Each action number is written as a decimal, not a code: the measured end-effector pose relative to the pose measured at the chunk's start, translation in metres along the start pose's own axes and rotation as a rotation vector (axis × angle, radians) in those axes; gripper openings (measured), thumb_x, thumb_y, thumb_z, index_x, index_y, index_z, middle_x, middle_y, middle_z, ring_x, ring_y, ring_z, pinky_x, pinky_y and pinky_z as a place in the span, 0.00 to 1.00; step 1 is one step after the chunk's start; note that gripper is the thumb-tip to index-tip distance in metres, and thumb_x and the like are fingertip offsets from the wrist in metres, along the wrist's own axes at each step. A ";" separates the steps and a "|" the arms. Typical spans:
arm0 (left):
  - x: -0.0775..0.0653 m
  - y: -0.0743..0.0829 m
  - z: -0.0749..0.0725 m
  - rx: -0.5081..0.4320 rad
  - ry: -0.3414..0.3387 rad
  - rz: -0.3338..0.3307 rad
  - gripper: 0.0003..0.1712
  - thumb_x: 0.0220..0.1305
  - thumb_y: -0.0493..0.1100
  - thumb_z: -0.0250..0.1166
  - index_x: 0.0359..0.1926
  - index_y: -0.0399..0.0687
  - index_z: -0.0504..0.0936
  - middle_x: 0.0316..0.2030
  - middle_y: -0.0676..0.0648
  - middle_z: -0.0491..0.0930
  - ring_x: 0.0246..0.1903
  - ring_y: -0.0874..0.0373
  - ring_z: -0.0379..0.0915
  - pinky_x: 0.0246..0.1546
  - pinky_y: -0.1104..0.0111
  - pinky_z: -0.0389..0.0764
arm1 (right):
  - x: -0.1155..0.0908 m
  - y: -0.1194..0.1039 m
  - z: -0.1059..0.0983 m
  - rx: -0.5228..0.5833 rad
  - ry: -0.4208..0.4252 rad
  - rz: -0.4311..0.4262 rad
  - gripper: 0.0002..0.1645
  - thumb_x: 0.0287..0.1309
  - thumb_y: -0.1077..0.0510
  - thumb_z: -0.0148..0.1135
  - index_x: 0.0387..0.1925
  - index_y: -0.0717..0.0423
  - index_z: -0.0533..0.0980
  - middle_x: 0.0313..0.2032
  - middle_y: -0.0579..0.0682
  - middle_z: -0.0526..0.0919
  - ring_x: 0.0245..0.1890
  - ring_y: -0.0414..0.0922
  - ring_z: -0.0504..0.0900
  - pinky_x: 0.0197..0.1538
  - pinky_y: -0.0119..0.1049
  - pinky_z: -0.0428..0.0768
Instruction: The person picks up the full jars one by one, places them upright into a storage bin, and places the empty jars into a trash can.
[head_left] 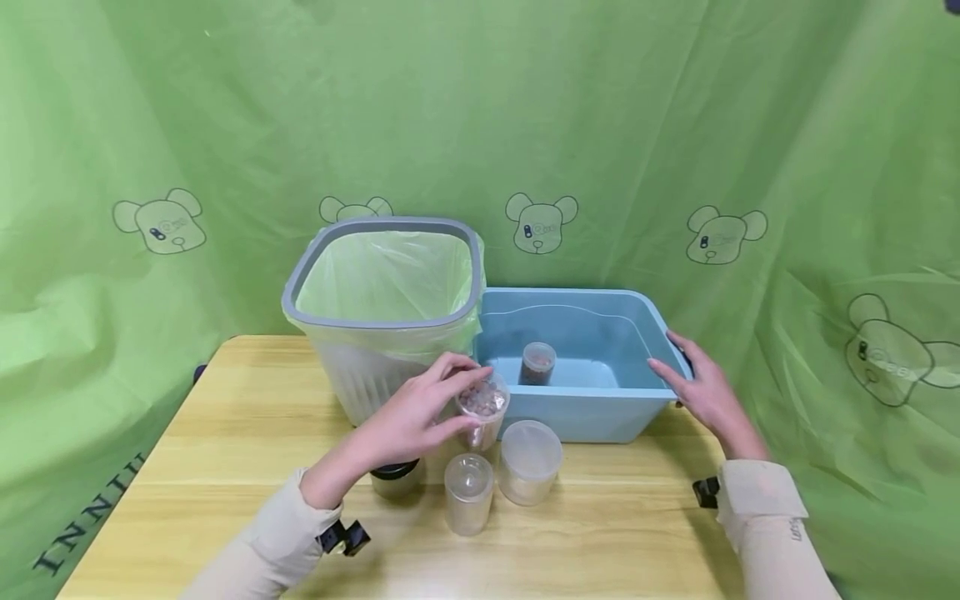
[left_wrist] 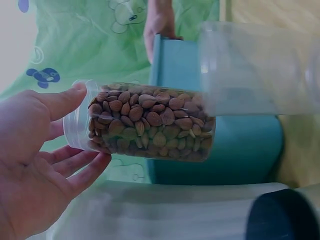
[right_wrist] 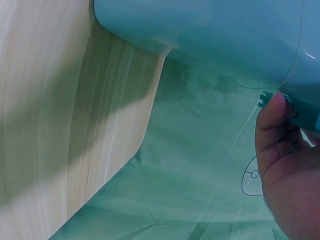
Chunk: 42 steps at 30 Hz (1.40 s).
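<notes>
My left hand (head_left: 416, 408) grips a clear jar of almonds (left_wrist: 150, 122) near its clear lid end, thumb on one side and fingers on the other. In the head view this jar stands or hangs in front of the blue tub (head_left: 570, 415); whether it touches the table is hard to tell. My right hand (head_left: 705, 383) holds the tub's right end, its thumb on the rim and the other fingers outside. Inside the tub is a smaller clear container (head_left: 537, 364) with brownish contents. Two clear lidded containers, one narrow (head_left: 469, 496) and one wide (head_left: 531, 467), stand nearby.
Left of the tub stands a pale waste bin (head_left: 345, 379) with a grey rim and a green liner. A black-lidded jar (head_left: 397, 479) sits partly under my left wrist. Everything rests on a wooden table (head_left: 600, 542), with a green printed curtain (head_left: 450, 108) behind.
</notes>
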<state>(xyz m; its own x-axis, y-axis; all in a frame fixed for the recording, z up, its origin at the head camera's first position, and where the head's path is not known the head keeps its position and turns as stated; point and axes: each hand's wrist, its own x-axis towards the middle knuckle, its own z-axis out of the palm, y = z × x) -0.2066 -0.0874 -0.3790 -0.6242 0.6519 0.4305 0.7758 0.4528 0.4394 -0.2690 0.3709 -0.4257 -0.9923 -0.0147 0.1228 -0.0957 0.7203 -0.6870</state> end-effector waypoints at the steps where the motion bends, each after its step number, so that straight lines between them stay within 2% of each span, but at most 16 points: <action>1: 0.002 0.002 -0.002 0.001 0.004 0.009 0.37 0.67 0.46 0.71 0.74 0.42 0.71 0.65 0.42 0.72 0.59 0.52 0.77 0.62 0.58 0.82 | 0.000 0.000 0.000 0.000 0.001 0.000 0.50 0.73 0.36 0.55 0.83 0.51 0.47 0.64 0.77 0.67 0.39 0.56 0.79 0.29 0.40 0.83; 10: 0.023 0.017 -0.020 -0.027 0.003 0.044 0.35 0.69 0.45 0.70 0.73 0.41 0.71 0.65 0.42 0.72 0.60 0.53 0.75 0.62 0.59 0.81 | 0.001 0.000 0.000 0.001 0.002 0.007 0.51 0.73 0.35 0.55 0.83 0.51 0.46 0.64 0.78 0.66 0.44 0.61 0.78 0.30 0.41 0.84; 17: 0.038 0.023 -0.026 -0.073 0.008 0.053 0.36 0.69 0.45 0.69 0.74 0.43 0.70 0.66 0.42 0.72 0.61 0.53 0.73 0.62 0.60 0.79 | 0.001 0.000 0.000 0.002 -0.005 0.011 0.51 0.73 0.35 0.55 0.83 0.52 0.47 0.63 0.77 0.67 0.37 0.54 0.78 0.29 0.41 0.84; 21: 0.049 0.025 -0.026 -0.084 0.019 0.038 0.37 0.70 0.47 0.68 0.75 0.43 0.69 0.66 0.43 0.71 0.63 0.53 0.72 0.62 0.59 0.78 | 0.000 0.000 0.000 0.001 -0.005 0.011 0.51 0.73 0.36 0.56 0.83 0.52 0.47 0.63 0.77 0.68 0.37 0.54 0.78 0.28 0.39 0.83; 28: 0.072 0.019 -0.019 -0.099 0.092 0.017 0.37 0.69 0.44 0.70 0.74 0.40 0.70 0.65 0.40 0.71 0.60 0.52 0.73 0.63 0.59 0.78 | -0.001 -0.001 0.000 0.002 -0.003 0.013 0.50 0.73 0.36 0.56 0.83 0.52 0.47 0.63 0.77 0.67 0.41 0.58 0.79 0.29 0.40 0.84; 36: 0.098 0.016 -0.004 -0.108 0.141 -0.044 0.37 0.71 0.45 0.68 0.75 0.40 0.68 0.66 0.40 0.69 0.59 0.52 0.73 0.62 0.59 0.78 | -0.001 0.001 -0.001 0.008 0.005 0.010 0.50 0.74 0.36 0.55 0.83 0.52 0.47 0.63 0.77 0.67 0.43 0.59 0.78 0.29 0.39 0.84; 39: 0.106 0.015 0.003 -0.111 0.162 -0.068 0.38 0.71 0.45 0.68 0.76 0.41 0.66 0.66 0.41 0.69 0.57 0.53 0.74 0.60 0.61 0.79 | -0.001 0.000 0.000 0.011 0.002 0.008 0.50 0.74 0.36 0.55 0.83 0.52 0.47 0.64 0.77 0.66 0.44 0.60 0.78 0.30 0.39 0.84; 42: 0.113 0.013 0.010 -0.129 0.173 -0.097 0.38 0.72 0.45 0.67 0.77 0.42 0.65 0.66 0.41 0.68 0.50 0.54 0.76 0.56 0.63 0.80 | -0.001 -0.001 0.000 0.010 0.001 0.009 0.50 0.74 0.36 0.55 0.83 0.52 0.47 0.64 0.77 0.66 0.43 0.60 0.78 0.30 0.39 0.84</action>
<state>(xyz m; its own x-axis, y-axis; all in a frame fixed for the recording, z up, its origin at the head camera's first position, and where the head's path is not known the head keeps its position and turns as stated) -0.2664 -0.0013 -0.3323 -0.7100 0.4900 0.5058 0.7007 0.4195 0.5771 -0.2678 0.3707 -0.4250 -0.9930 -0.0075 0.1178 -0.0879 0.7133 -0.6954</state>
